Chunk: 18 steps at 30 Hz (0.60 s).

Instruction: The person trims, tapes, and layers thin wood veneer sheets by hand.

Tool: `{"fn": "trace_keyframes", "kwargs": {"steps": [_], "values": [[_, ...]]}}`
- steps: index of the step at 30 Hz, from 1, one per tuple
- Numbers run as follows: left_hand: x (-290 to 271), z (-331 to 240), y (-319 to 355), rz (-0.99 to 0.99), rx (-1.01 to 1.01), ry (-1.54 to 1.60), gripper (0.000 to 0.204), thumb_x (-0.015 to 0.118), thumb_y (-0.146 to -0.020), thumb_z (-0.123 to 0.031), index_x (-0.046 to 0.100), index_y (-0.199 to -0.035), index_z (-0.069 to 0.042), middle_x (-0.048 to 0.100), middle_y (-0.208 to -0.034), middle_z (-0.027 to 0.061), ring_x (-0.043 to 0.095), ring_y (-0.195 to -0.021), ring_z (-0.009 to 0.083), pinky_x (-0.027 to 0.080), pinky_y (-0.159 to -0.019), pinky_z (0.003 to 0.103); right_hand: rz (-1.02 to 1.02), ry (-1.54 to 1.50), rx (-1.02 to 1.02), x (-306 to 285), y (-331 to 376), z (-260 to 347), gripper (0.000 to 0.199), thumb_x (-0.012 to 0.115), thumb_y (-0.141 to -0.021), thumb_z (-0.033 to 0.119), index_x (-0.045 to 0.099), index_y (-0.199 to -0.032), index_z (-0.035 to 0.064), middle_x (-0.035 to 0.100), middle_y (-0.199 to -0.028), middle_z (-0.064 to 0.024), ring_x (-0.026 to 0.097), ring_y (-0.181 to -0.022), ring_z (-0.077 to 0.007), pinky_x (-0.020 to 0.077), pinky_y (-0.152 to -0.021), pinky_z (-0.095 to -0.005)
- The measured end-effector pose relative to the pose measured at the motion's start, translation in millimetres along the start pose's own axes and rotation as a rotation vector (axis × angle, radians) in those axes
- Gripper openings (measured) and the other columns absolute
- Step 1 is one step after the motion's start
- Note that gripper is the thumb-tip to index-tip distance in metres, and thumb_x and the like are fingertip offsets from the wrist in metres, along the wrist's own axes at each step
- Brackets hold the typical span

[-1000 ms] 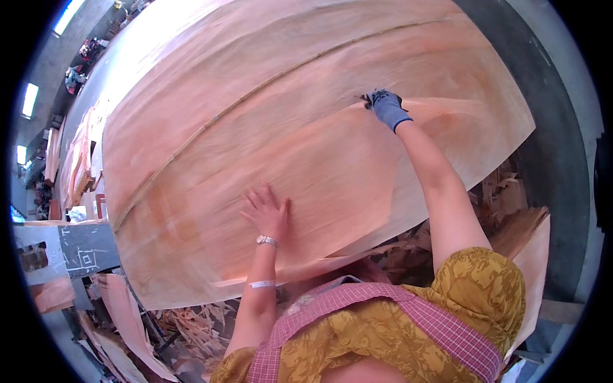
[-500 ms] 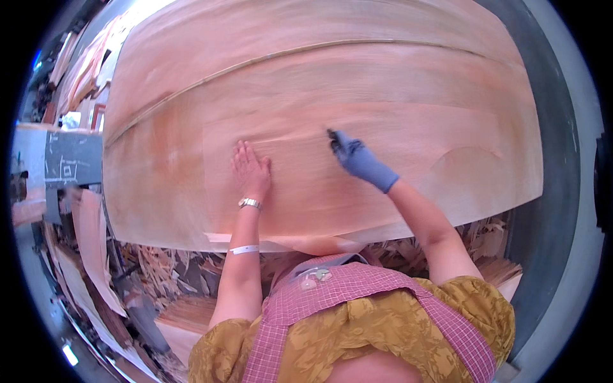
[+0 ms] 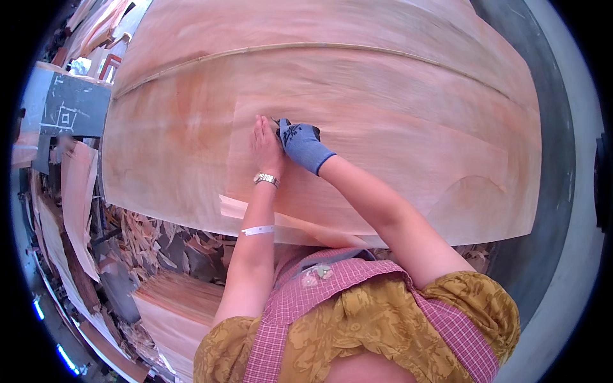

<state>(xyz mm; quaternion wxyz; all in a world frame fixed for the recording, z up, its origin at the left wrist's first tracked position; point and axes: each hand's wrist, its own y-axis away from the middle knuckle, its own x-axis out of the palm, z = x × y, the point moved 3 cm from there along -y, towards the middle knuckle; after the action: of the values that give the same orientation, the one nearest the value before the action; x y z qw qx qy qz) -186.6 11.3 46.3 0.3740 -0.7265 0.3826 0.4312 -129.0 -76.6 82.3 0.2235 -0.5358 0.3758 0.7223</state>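
A thin, pinkish wood veneer sheet (image 3: 364,172) lies on a larger pile of veneer (image 3: 166,150). Near the left end of that sheet, my bare left hand (image 3: 265,148) rests flat, its fingers stretched out and close together. Beside it and nearly touching, my right hand (image 3: 301,145) wears a blue glove with dark fingertips, its fingers closed. A small dark tip shows at those fingers; what it belongs to is too small to make out. Along the near edge a strip of veneer (image 3: 287,220) is loose and folded over.
A long thin rod (image 3: 313,45) crosses the far part of the pile. Veneer scraps (image 3: 153,246) litter the space below, by a stack of veneer (image 3: 175,313). A grey panel with white marks (image 3: 76,108) stands left; a dark grey edge (image 3: 555,166) curves along the right.
My right hand has moved left across the sheet to beside my left hand. My left hand has shifted slightly, still flat. The whole view has turned and shifted a little.
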Motion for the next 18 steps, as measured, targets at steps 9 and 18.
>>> {"fn": "trace_keyframes", "kwargs": {"steps": [9,18], "values": [[-4,-1,-10,0.101,0.053,-0.092,0.055,0.052,-0.086,-0.006,0.047,-0.14,-0.006,0.043,-0.149,0.0113,0.044,-0.128,0.0305,0.036,-0.109,0.041,0.147,-0.011,0.039,35,88,-31,0.026,0.048,-0.093,0.016,0.045,-0.116,0.0043,0.071,-0.078,-0.0168,0.071,-0.066,-0.033,0.0506,-0.047,-0.0483],[19,-40,-13,0.282,0.008,-0.052,0.063,0.063,-0.086,-0.027,0.044,-0.143,-0.009,0.036,-0.152,0.0184,0.034,-0.138,0.0391,0.029,-0.114,0.048,0.197,0.106,-0.035,69,199,-103,0.033,0.046,-0.094,0.016,0.045,-0.125,0.0048,0.068,-0.07,-0.008,0.069,-0.058,-0.0264,0.0488,-0.042,-0.0497]]}}
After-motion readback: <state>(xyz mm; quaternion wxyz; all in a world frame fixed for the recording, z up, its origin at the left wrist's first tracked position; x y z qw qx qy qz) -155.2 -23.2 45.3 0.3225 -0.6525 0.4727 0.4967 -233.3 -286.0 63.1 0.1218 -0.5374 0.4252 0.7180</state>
